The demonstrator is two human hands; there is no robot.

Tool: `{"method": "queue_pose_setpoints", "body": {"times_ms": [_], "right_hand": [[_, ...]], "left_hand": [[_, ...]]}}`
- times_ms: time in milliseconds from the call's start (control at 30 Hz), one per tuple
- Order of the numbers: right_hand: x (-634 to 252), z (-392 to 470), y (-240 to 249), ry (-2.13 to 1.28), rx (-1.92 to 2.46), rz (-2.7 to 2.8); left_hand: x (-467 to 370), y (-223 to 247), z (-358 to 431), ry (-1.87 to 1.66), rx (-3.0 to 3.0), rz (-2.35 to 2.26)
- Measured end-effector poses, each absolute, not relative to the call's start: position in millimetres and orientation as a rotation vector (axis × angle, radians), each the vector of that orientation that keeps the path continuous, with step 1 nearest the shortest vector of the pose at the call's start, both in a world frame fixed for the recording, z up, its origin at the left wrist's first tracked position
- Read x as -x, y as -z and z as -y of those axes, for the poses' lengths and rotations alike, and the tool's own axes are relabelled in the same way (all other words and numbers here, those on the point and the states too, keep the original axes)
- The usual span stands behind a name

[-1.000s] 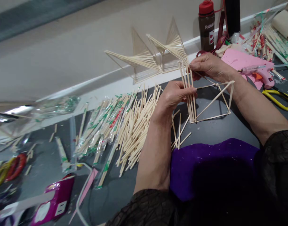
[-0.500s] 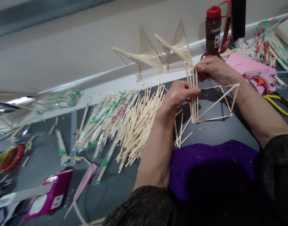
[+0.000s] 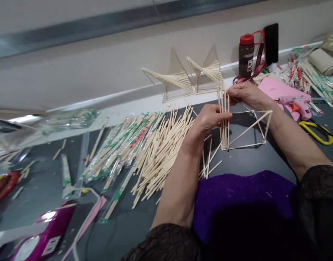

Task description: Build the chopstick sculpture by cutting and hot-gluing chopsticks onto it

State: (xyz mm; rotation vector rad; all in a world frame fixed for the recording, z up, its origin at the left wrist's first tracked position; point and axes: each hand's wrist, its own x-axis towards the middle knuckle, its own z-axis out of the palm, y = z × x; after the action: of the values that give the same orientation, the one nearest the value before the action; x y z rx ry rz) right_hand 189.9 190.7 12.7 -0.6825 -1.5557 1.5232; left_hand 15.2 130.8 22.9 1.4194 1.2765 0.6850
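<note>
An open stick frame (image 3: 248,146) with several near-upright sticks along its left side stands on the grey table. My left hand (image 3: 211,117) is closed round those upright sticks at mid-height, thumb across their front. At their top end, my right hand (image 3: 241,93) pinches the frame's upper corner between thumb and fingers; the fingertips are partly hidden. Left of my left forearm lies a big pile of loose sticks (image 3: 166,148). A few more sticks (image 3: 209,159) lie below the frame. Two finished-looking twisted stick models (image 3: 177,81) stand behind, against the wall.
A pink glue gun (image 3: 301,105), yellow-handled scissors (image 3: 316,133), a red-capped bottle (image 3: 246,58) and a phone (image 3: 271,44) are at the right. Wrapped sticks (image 3: 123,141), a magenta device (image 3: 46,228) with a cable and red scissors (image 3: 5,188) lie left. Purple cloth (image 3: 245,192) is in front.
The camera view has tilted up a little, so things appear lower. Both hands keep the same hold on the stick frame.
</note>
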Motion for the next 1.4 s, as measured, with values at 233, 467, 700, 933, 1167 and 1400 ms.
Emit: {"method": "queue_pose_setpoints", "body": {"times_ms": [233, 467, 700, 933, 1167, 1400], "right_hand": [[-191.0, -192.7, -8.0, -1.589, 0.704, 1.483], [-192.0, -188.3, -11.4, -1.568, 0.610, 1.563], [-191.1, -191.3, -10.3, -1.521, 0.632, 1.560], [-191.4, -192.6, -12.0, -1.466, 0.690, 1.616], [-191.5, -195.4, -11.2, -1.443, 0.717, 1.617], [-191.4, -190.6, -15.6, -1.434, 0.727, 1.612]], "left_hand": [[-11.5, -19.4, -132.8, -0.670, -1.492, -1.281], [-12.4, -19.9, -132.5, -0.686, -1.473, -1.264], [-16.4, -23.5, -129.8, -0.705, -1.426, -1.288], [-18.8, -27.4, -126.6, -0.718, -1.424, -1.291], [-19.2, -27.4, -127.2, -0.710, -1.436, -1.304], [-17.7, -26.1, -127.9, -0.717, -1.446, -1.314]]}}
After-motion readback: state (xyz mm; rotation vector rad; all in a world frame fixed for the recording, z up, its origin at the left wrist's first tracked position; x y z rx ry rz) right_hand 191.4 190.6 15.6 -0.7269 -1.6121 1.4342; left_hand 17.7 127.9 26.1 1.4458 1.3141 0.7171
